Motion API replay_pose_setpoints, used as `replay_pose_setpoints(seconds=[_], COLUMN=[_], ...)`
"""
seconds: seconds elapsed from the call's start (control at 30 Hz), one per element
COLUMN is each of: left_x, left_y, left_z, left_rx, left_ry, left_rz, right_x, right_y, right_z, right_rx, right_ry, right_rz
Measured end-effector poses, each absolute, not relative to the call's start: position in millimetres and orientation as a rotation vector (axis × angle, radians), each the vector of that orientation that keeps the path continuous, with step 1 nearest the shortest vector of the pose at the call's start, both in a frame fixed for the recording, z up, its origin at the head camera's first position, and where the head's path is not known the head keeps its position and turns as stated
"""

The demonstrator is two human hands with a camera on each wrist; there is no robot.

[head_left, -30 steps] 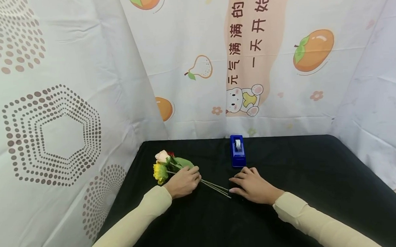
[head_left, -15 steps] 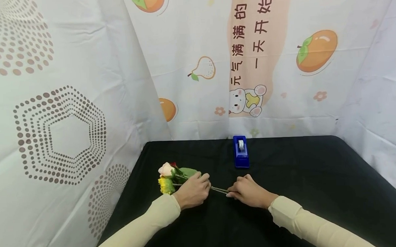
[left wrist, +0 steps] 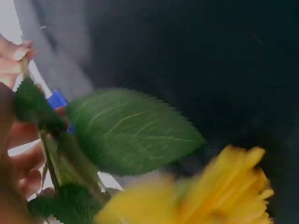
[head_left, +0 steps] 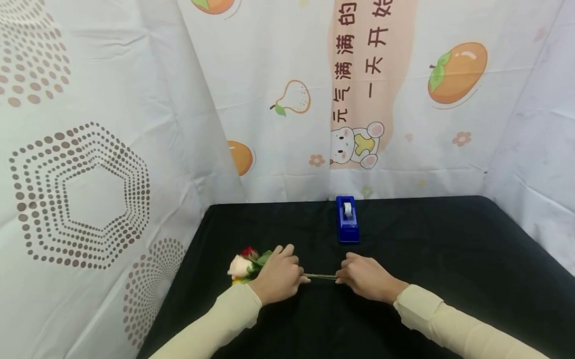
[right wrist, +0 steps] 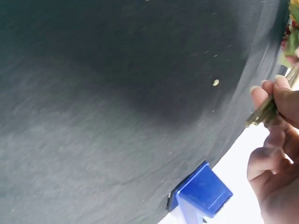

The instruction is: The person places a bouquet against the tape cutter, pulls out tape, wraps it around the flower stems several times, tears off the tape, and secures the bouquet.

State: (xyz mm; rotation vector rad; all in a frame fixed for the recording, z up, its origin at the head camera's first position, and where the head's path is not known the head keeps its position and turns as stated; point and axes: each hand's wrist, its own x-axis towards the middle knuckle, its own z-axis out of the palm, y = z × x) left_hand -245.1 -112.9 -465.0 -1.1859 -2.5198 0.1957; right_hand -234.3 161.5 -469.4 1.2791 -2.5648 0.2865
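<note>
My left hand (head_left: 278, 275) grips a small bunch of flowers by the upper stems, just below the blooms. A pale pink rose (head_left: 240, 266) and a red flower (head_left: 249, 252) point left in the head view. The yellow flower (left wrist: 201, 196) fills the lower part of the left wrist view, beside a broad green leaf (left wrist: 135, 130). My right hand (head_left: 367, 276) pinches the lower ends of the stems (right wrist: 264, 112) between thumb and fingers. The bare stems stretch level between both hands. My left palm hides the upper stems in the head view.
A blue tape dispenser (head_left: 348, 219) with a white roll stands behind my right hand on the black-covered table (head_left: 437, 259). A tiny pale speck (right wrist: 216, 82) lies on the cloth. Printed white curtains (head_left: 273, 53) enclose the back and sides.
My right hand has come in from beside the stems and pinched their ends together. The left hand has moved slightly right with the flowers and turned them, and the yellow bloom is now mostly hidden.
</note>
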Motion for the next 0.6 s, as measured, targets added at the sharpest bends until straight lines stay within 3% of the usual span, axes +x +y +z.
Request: replay_pose_setpoints(seconds=[0.3,0.6], left_x=[-241.0,-230.3], left_y=[-110.1,-94.7], left_z=[-454.6,-468.8], left_rx=[-1.164,-1.296], left_ry=[-2.728,-2.379], left_rz=[-0.122,0.216], right_x=[-231.4,-221.8], right_y=[172.1,184.3], right_z=[-471.2,-479.9], right_rx=[1.258,1.297], right_ry=[-2.511,-2.505], right_rz=[0.226,0.235])
